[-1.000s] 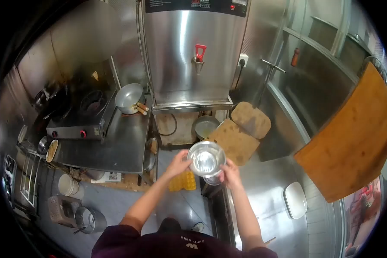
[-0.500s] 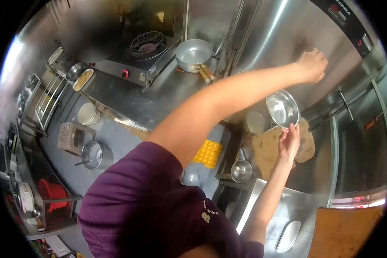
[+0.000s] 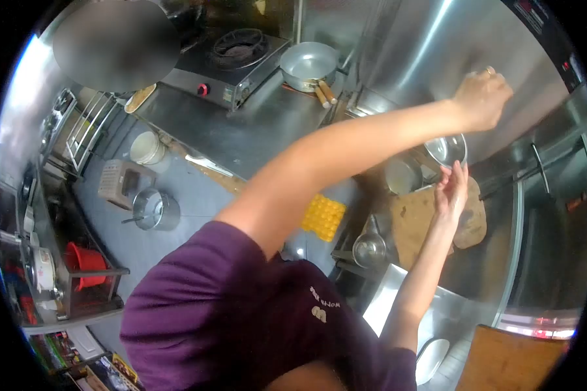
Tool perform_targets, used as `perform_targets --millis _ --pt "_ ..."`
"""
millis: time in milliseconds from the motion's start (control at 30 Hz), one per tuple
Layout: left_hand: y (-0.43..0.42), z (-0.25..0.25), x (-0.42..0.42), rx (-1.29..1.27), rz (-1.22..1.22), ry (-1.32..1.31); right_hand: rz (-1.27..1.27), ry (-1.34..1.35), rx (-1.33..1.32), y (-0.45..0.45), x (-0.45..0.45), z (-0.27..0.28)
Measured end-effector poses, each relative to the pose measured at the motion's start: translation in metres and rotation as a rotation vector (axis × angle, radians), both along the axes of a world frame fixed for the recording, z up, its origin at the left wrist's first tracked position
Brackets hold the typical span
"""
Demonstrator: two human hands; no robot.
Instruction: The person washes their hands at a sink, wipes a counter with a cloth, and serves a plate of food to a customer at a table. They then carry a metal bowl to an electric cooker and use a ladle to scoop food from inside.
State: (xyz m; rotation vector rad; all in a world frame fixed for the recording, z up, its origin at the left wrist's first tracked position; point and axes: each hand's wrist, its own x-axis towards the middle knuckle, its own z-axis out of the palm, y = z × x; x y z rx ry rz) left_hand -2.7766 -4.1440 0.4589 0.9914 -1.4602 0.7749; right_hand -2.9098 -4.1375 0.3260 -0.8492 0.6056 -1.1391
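Note:
My right hand (image 3: 451,192) grips the near rim of a shiny metal bowl (image 3: 446,148) with its fingertips. The bowl is tilted, and my left forearm covers its far part. Above the bowl, my left hand (image 3: 484,100) is closed in a fist in front of a stainless steel door (image 3: 430,65). A ring shows on one finger; whatever the fist may hold is hidden. Below the bowl lie brown cutting boards (image 3: 414,225). A pale round container (image 3: 403,176) stands beside them.
A metal pan (image 3: 310,62) with wooden handles sits by a gas burner (image 3: 240,49) on the steel counter (image 3: 241,140). Low down are a yellow egg tray (image 3: 323,217), a metal pot (image 3: 156,210), a white bucket (image 3: 147,148) and a plastic stool (image 3: 120,184).
My right hand has raised the bowl toward my left forearm, which now hides more of it. My left hand stays closed above it. The whole view has shifted slightly.

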Motion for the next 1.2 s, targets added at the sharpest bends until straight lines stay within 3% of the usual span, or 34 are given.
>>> perform_targets --millis 233,333,433,567,767,1200 --pt "0.004 0.005 0.003 0.149 -0.080 -0.033 0.030 -0.040 0.028 -0.009 -0.006 -0.004" --pt "0.017 0.013 0.000 0.025 -0.170 -0.047 0.123 -0.088 0.012 -0.013 -0.011 -0.007" --pt "0.018 0.014 -0.001 0.113 -0.207 -0.014 0.157 -0.081 -0.014 -0.014 -0.015 -0.007" --pt "0.015 0.013 -0.003 0.066 -0.198 -0.025 0.036 -0.072 0.003 -0.011 -0.014 -0.006" --pt "0.012 0.012 -0.004 0.010 -0.215 -0.015 0.171 -0.083 0.000 -0.021 -0.025 -0.020" --pt "0.010 0.008 -0.006 0.061 -0.160 0.018 0.059 -0.048 0.041 -0.017 -0.022 -0.017"
